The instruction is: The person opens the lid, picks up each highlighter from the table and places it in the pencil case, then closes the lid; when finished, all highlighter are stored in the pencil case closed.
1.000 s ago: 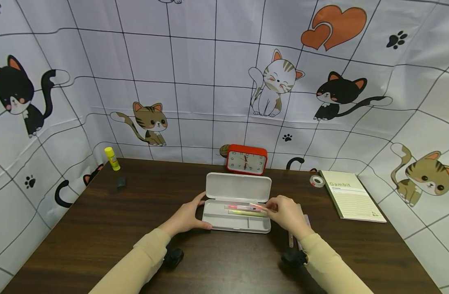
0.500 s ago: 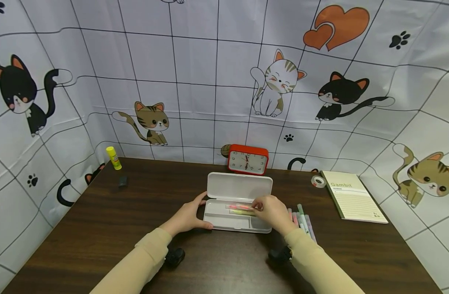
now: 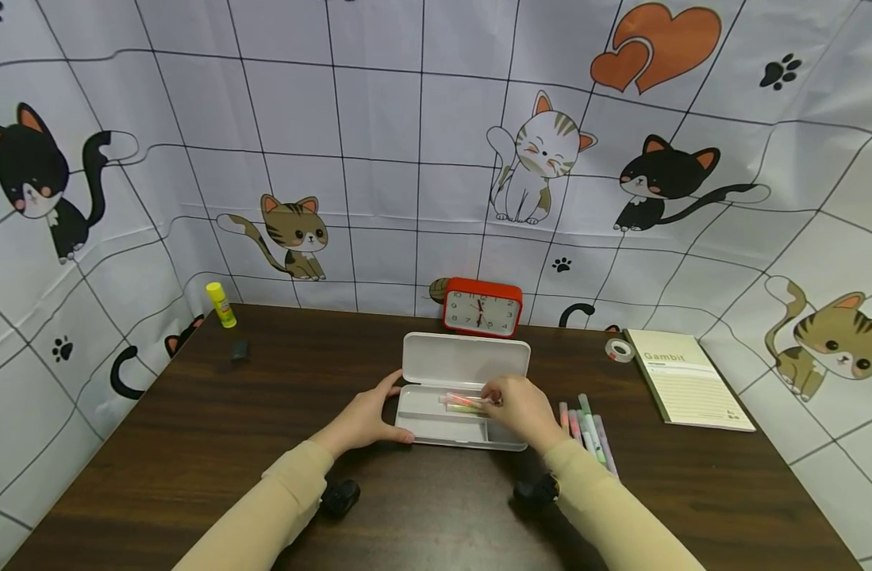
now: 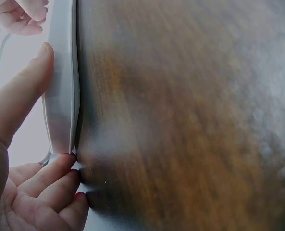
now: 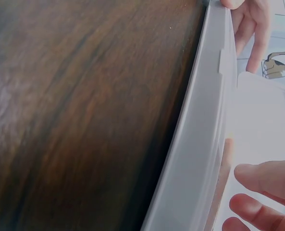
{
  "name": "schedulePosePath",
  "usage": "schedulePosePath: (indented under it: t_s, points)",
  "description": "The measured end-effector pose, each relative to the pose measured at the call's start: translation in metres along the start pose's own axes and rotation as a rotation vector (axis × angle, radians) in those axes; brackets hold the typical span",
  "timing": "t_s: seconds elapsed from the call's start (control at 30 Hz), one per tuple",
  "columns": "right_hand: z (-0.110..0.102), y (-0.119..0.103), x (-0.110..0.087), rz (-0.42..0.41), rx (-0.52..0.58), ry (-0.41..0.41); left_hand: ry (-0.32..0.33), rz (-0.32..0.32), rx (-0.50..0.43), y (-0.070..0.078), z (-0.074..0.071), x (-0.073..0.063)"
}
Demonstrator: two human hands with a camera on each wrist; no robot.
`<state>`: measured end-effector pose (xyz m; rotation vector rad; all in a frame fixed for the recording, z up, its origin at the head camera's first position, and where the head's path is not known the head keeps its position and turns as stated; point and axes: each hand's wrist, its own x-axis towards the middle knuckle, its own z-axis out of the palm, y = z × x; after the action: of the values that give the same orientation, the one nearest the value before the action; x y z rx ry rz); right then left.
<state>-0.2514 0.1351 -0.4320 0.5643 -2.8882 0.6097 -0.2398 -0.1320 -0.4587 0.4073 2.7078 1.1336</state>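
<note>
The white pencil case (image 3: 436, 429) lies with its lid (image 3: 466, 358) raised at the back. My left hand (image 3: 367, 412) grips its left end, thumb along the front wall and fingers at the end, as the left wrist view also shows. Over the right half of the case, my right hand (image 3: 517, 408) pinches an orange-pink pen (image 3: 460, 400) low in the long rear compartment. A yellow pen (image 3: 464, 409) lies just in front of it there. The right hand hides the right ends of these pens. In the right wrist view the right thumb (image 5: 262, 175) shows above the case.
Several pastel markers (image 3: 589, 432) lie right of the case, near the right forearm. A red clock (image 3: 482, 308) stands behind the lid. Tape (image 3: 619, 350) and a notepad (image 3: 685, 381) lie back right. A yellow glue stick (image 3: 221, 305) and a small dark block (image 3: 240, 351) are back left.
My right hand has moved left and down into the case with the orange-pink pen, uncovering the markers beside it. My left hand keeps its grip on the case.
</note>
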Motion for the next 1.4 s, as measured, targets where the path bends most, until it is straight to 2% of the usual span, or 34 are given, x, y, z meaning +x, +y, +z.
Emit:
schedulePosePath:
  t_s: [0.33, 0.7, 1.2, 1.4]
  points:
    - [-0.005, 0.006, -0.003, 0.017, 0.018, 0.010, 0.002, -0.006, 0.001, -0.001, 0.000, 0.001]
    - [-0.011, 0.017, -0.011, 0.088, 0.025, 0.008, 0.007, 0.003, -0.001, -0.003, 0.001, 0.002]
    - [-0.020, 0.040, -0.027, 0.076, 0.043, 0.066, 0.005, 0.007, 0.008, -0.001, 0.002, 0.001]
    - [-0.027, 0.048, -0.034, 0.128, 0.026, 0.047, 0.010, 0.003, 0.000, -0.002, 0.002, 0.001]
